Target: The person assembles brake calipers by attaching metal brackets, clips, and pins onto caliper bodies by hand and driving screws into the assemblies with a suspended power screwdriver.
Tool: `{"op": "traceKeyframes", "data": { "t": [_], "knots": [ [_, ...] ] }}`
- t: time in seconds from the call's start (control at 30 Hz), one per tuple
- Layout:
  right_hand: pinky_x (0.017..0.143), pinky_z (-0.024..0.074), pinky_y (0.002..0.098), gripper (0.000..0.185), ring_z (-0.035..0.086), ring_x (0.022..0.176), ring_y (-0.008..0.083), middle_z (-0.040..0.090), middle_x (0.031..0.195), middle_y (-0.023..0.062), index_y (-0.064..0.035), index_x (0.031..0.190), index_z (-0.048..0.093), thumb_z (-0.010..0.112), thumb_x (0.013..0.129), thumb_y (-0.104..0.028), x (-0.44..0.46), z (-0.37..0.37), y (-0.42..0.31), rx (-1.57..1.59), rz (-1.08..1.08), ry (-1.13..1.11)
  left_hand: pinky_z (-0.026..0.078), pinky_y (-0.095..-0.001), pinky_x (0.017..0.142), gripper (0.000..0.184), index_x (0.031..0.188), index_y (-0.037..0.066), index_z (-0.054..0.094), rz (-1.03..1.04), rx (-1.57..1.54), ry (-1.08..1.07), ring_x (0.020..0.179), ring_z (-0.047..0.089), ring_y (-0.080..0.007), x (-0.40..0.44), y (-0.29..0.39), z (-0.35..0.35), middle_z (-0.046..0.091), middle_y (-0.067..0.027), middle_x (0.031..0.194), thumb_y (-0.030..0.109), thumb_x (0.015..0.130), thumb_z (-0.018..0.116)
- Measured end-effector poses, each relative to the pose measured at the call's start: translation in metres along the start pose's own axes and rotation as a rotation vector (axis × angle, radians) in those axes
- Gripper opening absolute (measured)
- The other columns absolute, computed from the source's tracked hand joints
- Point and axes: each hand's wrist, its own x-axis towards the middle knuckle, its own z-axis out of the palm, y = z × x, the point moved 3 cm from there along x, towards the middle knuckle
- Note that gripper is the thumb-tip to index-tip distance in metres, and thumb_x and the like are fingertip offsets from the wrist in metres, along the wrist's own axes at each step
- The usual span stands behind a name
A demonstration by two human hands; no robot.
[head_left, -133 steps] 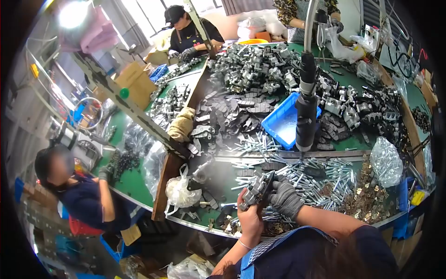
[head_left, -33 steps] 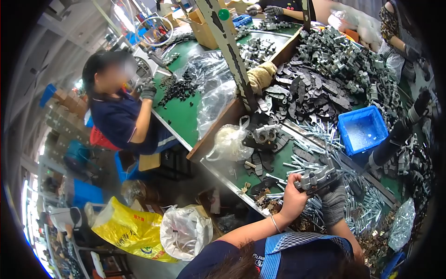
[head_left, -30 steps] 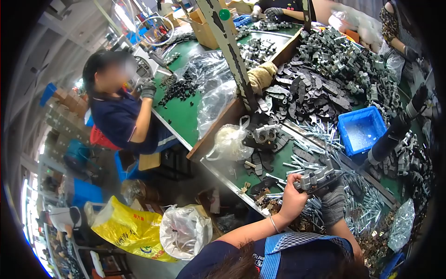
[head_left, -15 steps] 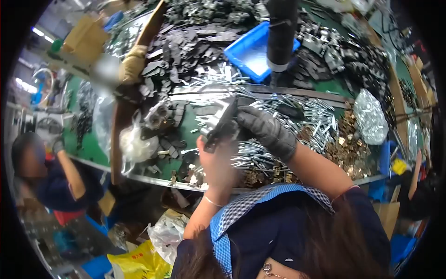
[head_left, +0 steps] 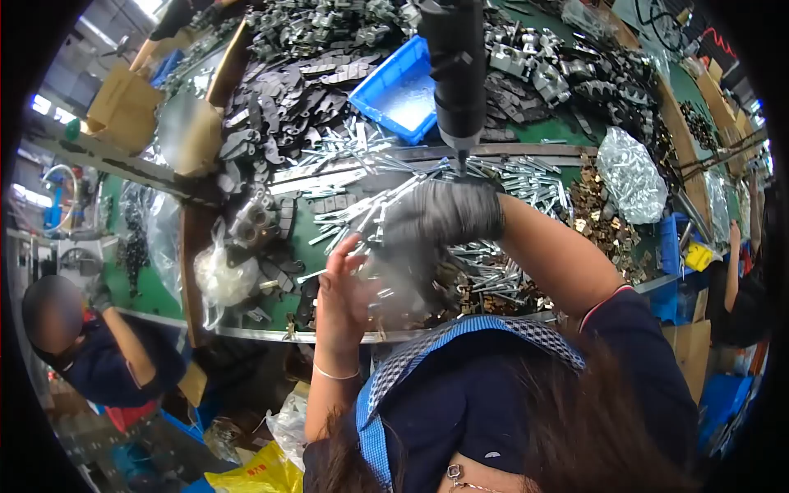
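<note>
My left hand, bare, is raised at the near edge of the bench with its fingers partly curled. Beside those fingers, a dark metal part is smeared by motion; the left hand appears to grip it. My right hand, in a dark grey glove, is just above and right of the part, back upward. Blur hides the gloved fingers, so whether they hold anything is unclear. Silver pins lie behind and around the hands. Small brass-coloured clips are heaped to the right.
A black power driver hangs point-down behind my right hand. A blue tray sits among dark flat pads. A clear bag lies right, a white plastic bag left. Another person works at the left.
The dark part has dropped nearer my body and blurred. My gloved hand has come left over it, and my left hand has shifted left. The whole view has moved slightly.
</note>
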Motion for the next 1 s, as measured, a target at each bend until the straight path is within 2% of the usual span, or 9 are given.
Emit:
{"op": "traceKeyframes", "data": {
  "t": [0.1,0.2,0.3,0.37,0.47,0.57,0.73,0.9,1.0],
  "knots": [
    [0.076,0.0468,0.0336,0.036,0.063,0.081,0.0198,0.067,0.085,0.0121,-0.0070,0.098,0.067,0.053,0.086,-0.037,0.008,0.031,-0.003,-0.239,-0.027,-0.277,0.045,-0.0292,0.084,0.061,0.125,-0.003,0.046,-0.236,0.064,-0.124,0.097,0.056,-0.0164,0.008,-0.003,0.002,0.055,-0.0086,0.112,0.035,0.080,0.060],
    [0.075,0.0466,0.0346,0.033,0.062,0.081,0.0211,0.067,0.086,0.0126,-0.0092,0.100,0.067,0.051,0.084,-0.033,0.012,0.054,-0.010,-0.332,-0.009,-0.375,0.042,-0.0332,0.094,0.082,0.126,-0.007,0.042,-0.508,0.109,-0.465,0.109,0.053,-0.0236,0.004,-0.010,-0.007,0.054,-0.0155,0.118,0.036,0.065,0.077],
    [0.076,0.0474,0.0337,0.033,0.062,0.083,0.0214,0.067,0.091,0.0113,-0.0102,0.103,0.066,0.054,0.085,-0.035,0.025,0.060,0.025,-0.391,0.087,-0.351,0.041,-0.0328,0.094,0.085,0.125,-0.009,0.042,-0.546,0.039,-0.432,0.107,0.054,-0.0229,-0.013,-0.025,-0.015,0.056,-0.0155,0.116,0.021,0.056,0.081],
    [0.078,0.0483,0.0314,0.037,0.062,0.084,0.0197,0.066,0.091,0.0102,-0.0088,0.107,0.064,0.056,0.086,-0.039,0.020,0.045,0.041,-0.086,-0.510,-0.005,0.041,-0.0341,0.095,0.090,0.124,-0.011,0.041,-0.635,-0.001,-0.436,0.106,0.055,-0.0246,-0.023,-0.025,-0.017,0.057,-0.0171,0.114,0.012,0.048,0.083],
    [0.078,0.0488,0.0286,0.041,0.061,0.083,0.0157,0.064,0.086,0.0083,-0.0061,0.109,0.062,0.056,0.087,-0.040,-0.015,0.028,0.051,0.153,-0.283,0.231,0.043,-0.0346,0.093,0.090,0.124,-0.011,0.041,-0.658,-0.060,-0.379,0.100,0.058,-0.0263,-0.028,-0.022,-0.020,0.059,-0.0179,0.110,0.011,0.048,0.083],
    [0.073,0.0486,0.0292,0.052,0.059,0.080,0.0138,0.063,0.087,0.0083,-0.0038,0.113,0.058,0.059,0.083,-0.046,-0.035,0.033,0.063,0.448,-0.025,0.079,0.046,-0.0351,0.090,0.083,0.123,-0.011,0.043,-0.584,-0.130,-0.402,0.096,0.060,-0.0265,-0.027,-0.024,-0.014,0.060,-0.0180,0.108,0.009,0.051,0.079],
    [0.069,0.0493,0.0292,0.051,0.061,0.079,0.0154,0.064,0.089,0.0098,-0.0051,0.113,0.058,0.060,0.083,-0.046,-0.012,0.068,0.078,-0.035,-0.059,0.055,0.043,-0.0343,0.091,0.069,0.126,-0.005,0.042,-0.558,-0.142,-0.264,0.099,0.056,-0.0220,-0.022,-0.033,-0.010,0.057,-0.0118,0.110,0.023,0.071,0.071],
    [0.072,0.0497,0.0372,0.023,0.062,0.082,0.0266,0.064,0.091,0.0120,-0.0043,0.096,0.062,0.054,0.087,-0.024,-0.044,0.011,0.079,-0.439,-0.044,0.312,0.039,-0.0304,0.093,0.060,0.128,-0.005,0.040,-0.513,-0.053,-0.272,0.105,0.052,-0.0170,-0.025,-0.025,-0.005,0.055,-0.0093,0.114,0.027,0.082,0.062],
    [0.077,0.0488,0.0399,0.030,0.062,0.080,0.0276,0.064,0.091,0.0132,-0.0093,0.090,0.067,0.060,0.081,-0.037,-0.088,-0.056,0.033,-0.722,0.675,0.696,0.042,-0.0277,0.087,0.052,0.125,-0.005,0.044,-0.447,0.083,-0.238,0.098,0.054,-0.0146,-0.024,-0.022,-0.013,0.058,-0.0072,0.108,0.021,0.081,0.059]
  ]
}}
